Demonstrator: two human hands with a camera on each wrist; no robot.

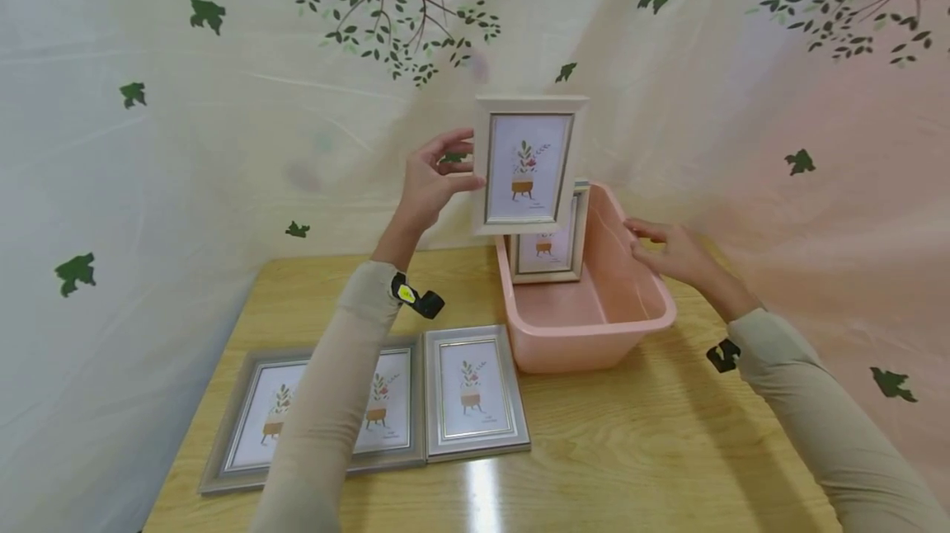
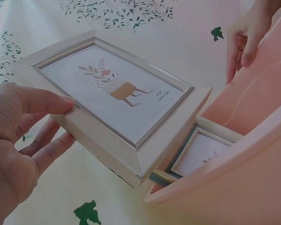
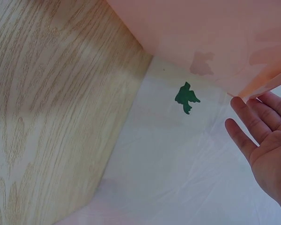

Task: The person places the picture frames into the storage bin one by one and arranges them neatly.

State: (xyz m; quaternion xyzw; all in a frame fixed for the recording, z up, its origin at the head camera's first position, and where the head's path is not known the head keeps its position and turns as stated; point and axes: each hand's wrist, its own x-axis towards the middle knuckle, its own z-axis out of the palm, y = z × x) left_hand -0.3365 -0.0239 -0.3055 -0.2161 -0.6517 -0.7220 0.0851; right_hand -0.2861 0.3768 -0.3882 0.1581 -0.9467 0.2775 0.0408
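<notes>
1. A pale sheet (image 1: pixel 223 145) printed with leaves backs the worktop (image 1: pixel 631 450).
2. Near centre frame, the left grip (image 1: pixel 432 178) pinches a cream frame (image 1: pixel 525 170) by its left edge, likely sparing the print.
3. Right of centre, another frame (image 1: pixel 545 257) stands propped inside a pink tub (image 1: pixel 579 347).
4. The right grip (image 1: pixel 664 251), fingers nearly straight, touches the tub's rim, probably steadying it.
5. Grey frames (image 1: pixel 472 389) lie face-up, lower left, perhaps for easy reach.

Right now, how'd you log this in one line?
left hand: holds cream frame; right hand: touches pink bin; in bin: another frame; on table: gray frames
</notes>
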